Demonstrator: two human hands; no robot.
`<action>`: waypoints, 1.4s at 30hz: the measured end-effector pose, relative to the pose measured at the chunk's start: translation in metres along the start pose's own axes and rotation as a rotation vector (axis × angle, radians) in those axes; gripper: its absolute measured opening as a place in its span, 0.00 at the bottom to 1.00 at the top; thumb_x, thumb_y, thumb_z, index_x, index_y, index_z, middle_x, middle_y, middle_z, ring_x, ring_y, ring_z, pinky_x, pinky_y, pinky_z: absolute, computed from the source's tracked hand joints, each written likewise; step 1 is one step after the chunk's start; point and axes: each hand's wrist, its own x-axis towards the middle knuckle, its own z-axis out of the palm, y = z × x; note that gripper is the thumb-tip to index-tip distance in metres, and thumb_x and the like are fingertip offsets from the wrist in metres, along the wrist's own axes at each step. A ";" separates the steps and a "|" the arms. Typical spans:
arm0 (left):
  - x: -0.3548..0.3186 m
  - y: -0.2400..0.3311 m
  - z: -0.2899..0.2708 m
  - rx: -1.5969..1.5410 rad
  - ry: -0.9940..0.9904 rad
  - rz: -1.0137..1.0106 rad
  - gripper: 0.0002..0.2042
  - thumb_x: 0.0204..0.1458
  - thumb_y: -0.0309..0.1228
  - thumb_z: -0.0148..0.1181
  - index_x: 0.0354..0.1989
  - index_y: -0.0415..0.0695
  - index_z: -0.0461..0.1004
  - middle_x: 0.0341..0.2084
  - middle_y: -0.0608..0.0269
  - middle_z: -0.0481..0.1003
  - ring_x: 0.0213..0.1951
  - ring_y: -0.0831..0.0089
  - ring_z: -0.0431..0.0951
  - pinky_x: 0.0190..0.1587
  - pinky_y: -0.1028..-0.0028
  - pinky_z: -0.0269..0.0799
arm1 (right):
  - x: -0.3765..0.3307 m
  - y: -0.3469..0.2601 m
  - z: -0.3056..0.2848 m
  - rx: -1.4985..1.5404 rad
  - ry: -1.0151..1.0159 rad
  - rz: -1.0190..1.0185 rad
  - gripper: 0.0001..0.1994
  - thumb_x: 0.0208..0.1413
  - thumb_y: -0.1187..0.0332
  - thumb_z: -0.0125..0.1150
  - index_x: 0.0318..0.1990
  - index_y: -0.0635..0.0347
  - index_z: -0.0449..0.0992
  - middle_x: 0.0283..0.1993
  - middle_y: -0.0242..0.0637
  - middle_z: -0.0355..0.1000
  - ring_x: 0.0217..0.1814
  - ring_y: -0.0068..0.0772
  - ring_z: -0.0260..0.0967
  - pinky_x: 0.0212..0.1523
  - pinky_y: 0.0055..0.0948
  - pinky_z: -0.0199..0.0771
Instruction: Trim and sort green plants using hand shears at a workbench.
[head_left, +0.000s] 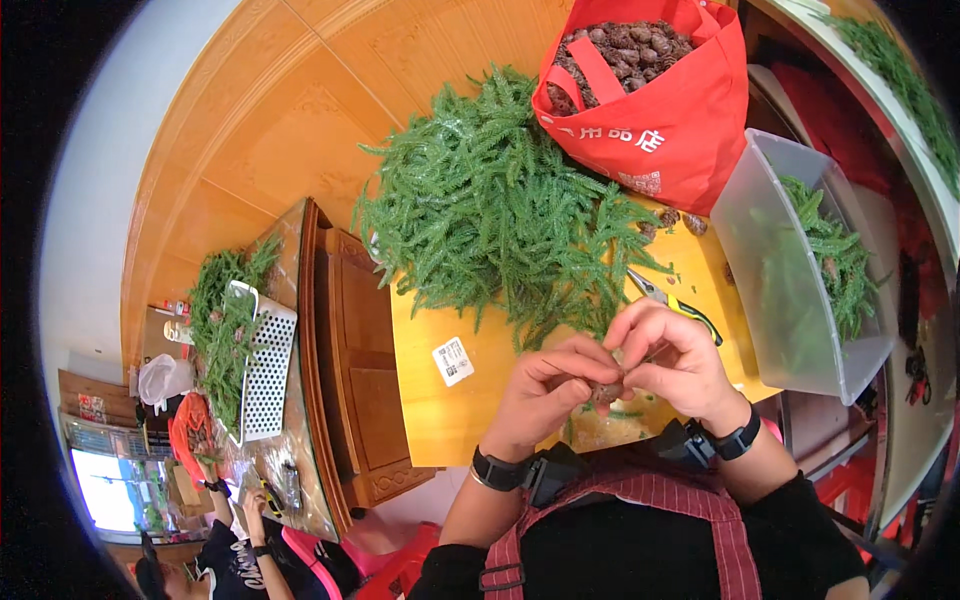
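A small brown pine cone (606, 393) sits in the fingers of my left hand (540, 392), low over the near edge of the yellow table. My right hand (688, 362) meets it there, thumb and fingers pinched just above the cone. Whatever that pinch holds is too small to make out. Just beyond my hands rises a big heap of green artificial fir sprigs (490, 200). Cutting pliers (690, 312) with yellow and black handles lie past my right hand, partly hidden by it. Loose pine cones (695, 224) rest beside the heap.
A red bag (660, 130) full of pine cones stands at the back right. Right of the table is a clear plastic bin (790, 350) with finished-looking sprigs. A white label (452, 361) lies on the left. Further left, a co-worker (250, 555) sits by a white basket (270, 365).
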 end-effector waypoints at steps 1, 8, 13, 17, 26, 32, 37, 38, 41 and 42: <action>0.001 0.002 0.001 0.015 -0.021 -0.043 0.11 0.52 0.31 0.55 0.39 0.35 0.73 0.37 0.55 0.69 0.35 0.66 0.74 0.33 0.74 0.70 | 0.001 0.004 -0.005 -0.136 -0.036 -0.133 0.08 0.39 0.85 0.59 0.26 0.62 0.71 0.43 0.43 0.63 0.42 0.32 0.63 0.40 0.28 0.67; -0.001 0.007 0.003 0.042 0.095 -0.140 0.12 0.53 0.31 0.53 0.41 0.34 0.72 0.38 0.56 0.69 0.36 0.70 0.73 0.34 0.75 0.73 | 0.007 0.005 -0.009 -0.496 -0.084 -0.444 0.09 0.38 0.83 0.62 0.26 0.60 0.69 0.36 0.42 0.68 0.33 0.29 0.66 0.35 0.25 0.68; -0.002 0.008 0.016 0.255 0.197 -0.024 0.12 0.54 0.27 0.50 0.43 0.34 0.71 0.41 0.56 0.68 0.39 0.71 0.73 0.36 0.76 0.75 | 0.005 0.010 -0.002 -0.496 0.044 -0.446 0.09 0.40 0.83 0.60 0.25 0.60 0.67 0.36 0.43 0.69 0.33 0.26 0.67 0.34 0.24 0.68; -0.002 0.007 0.016 0.415 0.189 0.042 0.12 0.54 0.22 0.47 0.45 0.34 0.70 0.42 0.56 0.67 0.38 0.72 0.73 0.36 0.76 0.75 | 0.004 0.011 0.002 -0.468 0.106 -0.415 0.07 0.41 0.78 0.63 0.26 0.61 0.69 0.35 0.41 0.71 0.35 0.33 0.70 0.35 0.27 0.69; -0.001 0.012 0.013 0.431 0.091 -0.004 0.11 0.54 0.22 0.47 0.45 0.35 0.71 0.39 0.56 0.70 0.34 0.73 0.74 0.33 0.78 0.73 | 0.004 0.002 0.001 -0.491 -0.009 -0.344 0.08 0.42 0.81 0.59 0.25 0.61 0.66 0.38 0.44 0.68 0.32 0.26 0.68 0.33 0.24 0.70; -0.003 0.016 0.014 0.381 0.083 -0.180 0.16 0.52 0.36 0.54 0.40 0.33 0.73 0.35 0.55 0.73 0.22 0.77 0.72 0.26 0.81 0.66 | 0.008 -0.010 -0.002 -0.295 -0.153 -0.103 0.06 0.44 0.77 0.60 0.29 0.64 0.70 0.40 0.45 0.69 0.43 0.35 0.67 0.45 0.32 0.66; -0.002 0.023 0.015 0.369 0.032 -0.313 0.15 0.52 0.35 0.55 0.39 0.33 0.73 0.31 0.58 0.74 0.20 0.79 0.70 0.25 0.82 0.64 | 0.016 -0.007 -0.016 -0.244 -0.361 -0.155 0.10 0.40 0.78 0.63 0.34 0.65 0.74 0.40 0.43 0.71 0.42 0.35 0.68 0.44 0.30 0.68; -0.001 0.024 0.015 0.375 -0.003 -0.330 0.14 0.52 0.35 0.55 0.38 0.33 0.74 0.29 0.59 0.74 0.20 0.80 0.69 0.24 0.82 0.63 | 0.016 -0.007 -0.017 -0.173 -0.370 -0.115 0.10 0.39 0.77 0.65 0.33 0.66 0.75 0.38 0.45 0.71 0.41 0.37 0.68 0.43 0.32 0.67; -0.002 0.022 0.015 0.354 0.014 -0.295 0.13 0.52 0.34 0.55 0.37 0.34 0.74 0.28 0.60 0.73 0.20 0.80 0.69 0.23 0.82 0.63 | 0.014 -0.011 -0.010 -0.082 -0.264 -0.006 0.08 0.36 0.79 0.66 0.29 0.66 0.77 0.34 0.43 0.73 0.37 0.36 0.69 0.39 0.30 0.69; -0.002 0.020 0.015 0.353 0.012 -0.295 0.13 0.52 0.34 0.55 0.37 0.34 0.74 0.28 0.60 0.73 0.20 0.80 0.69 0.23 0.82 0.63 | 0.014 -0.010 -0.010 -0.082 -0.262 -0.007 0.08 0.36 0.79 0.66 0.29 0.66 0.77 0.34 0.43 0.73 0.37 0.36 0.69 0.39 0.30 0.69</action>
